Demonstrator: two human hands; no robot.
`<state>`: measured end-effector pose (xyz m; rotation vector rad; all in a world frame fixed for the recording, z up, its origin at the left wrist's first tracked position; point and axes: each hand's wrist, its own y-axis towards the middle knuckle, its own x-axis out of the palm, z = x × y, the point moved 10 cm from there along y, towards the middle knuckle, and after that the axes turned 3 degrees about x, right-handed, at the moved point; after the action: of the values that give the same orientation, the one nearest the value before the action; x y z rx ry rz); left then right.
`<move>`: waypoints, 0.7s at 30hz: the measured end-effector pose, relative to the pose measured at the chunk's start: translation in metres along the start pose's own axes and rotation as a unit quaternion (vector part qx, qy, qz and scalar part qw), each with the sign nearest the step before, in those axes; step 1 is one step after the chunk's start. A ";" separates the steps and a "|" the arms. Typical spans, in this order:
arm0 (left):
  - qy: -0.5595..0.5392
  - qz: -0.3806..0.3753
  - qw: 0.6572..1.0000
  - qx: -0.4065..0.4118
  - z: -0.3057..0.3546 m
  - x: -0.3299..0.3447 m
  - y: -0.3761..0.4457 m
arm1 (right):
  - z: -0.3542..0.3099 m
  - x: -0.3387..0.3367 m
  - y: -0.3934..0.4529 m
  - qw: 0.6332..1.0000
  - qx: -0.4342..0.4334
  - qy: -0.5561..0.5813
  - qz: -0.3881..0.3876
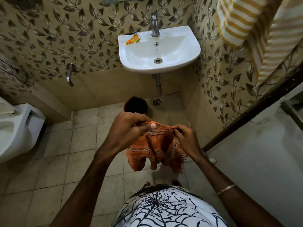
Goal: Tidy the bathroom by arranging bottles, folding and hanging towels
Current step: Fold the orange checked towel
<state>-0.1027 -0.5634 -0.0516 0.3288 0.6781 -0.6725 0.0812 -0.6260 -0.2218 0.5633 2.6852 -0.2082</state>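
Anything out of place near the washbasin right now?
Yes: an orange and yellow sachet lies loose on the white ceramic washbasin's left rim, like litter. Both hands, left and right, pinch the orange striped towel.

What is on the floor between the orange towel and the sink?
In the head view, a dark bucket and a round floor drain sit between the orange towel and sink.
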 end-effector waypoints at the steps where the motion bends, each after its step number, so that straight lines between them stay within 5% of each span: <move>1: 0.008 0.018 1.000 -0.006 -0.005 -0.006 0.000 | 0.007 0.002 0.001 0.998 0.032 0.046 -0.014; 6: 0.162 0.057 0.984 -0.037 -0.032 -0.010 0.001 | -0.012 0.007 -0.001 0.986 0.051 0.144 -0.061; 12: 0.104 -0.118 0.987 -0.005 -0.026 0.062 0.005 | -0.074 0.016 -0.013 0.983 -0.050 0.083 -0.154; 21: 0.113 -0.048 0.991 0.055 -0.005 0.056 0.010 | -0.063 0.006 -0.013 0.986 -0.046 0.103 -0.120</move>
<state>-0.0663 -0.5790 -0.0921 0.4826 0.8790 -0.7725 0.0492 -0.6217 -0.1657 0.2437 2.9439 -0.0939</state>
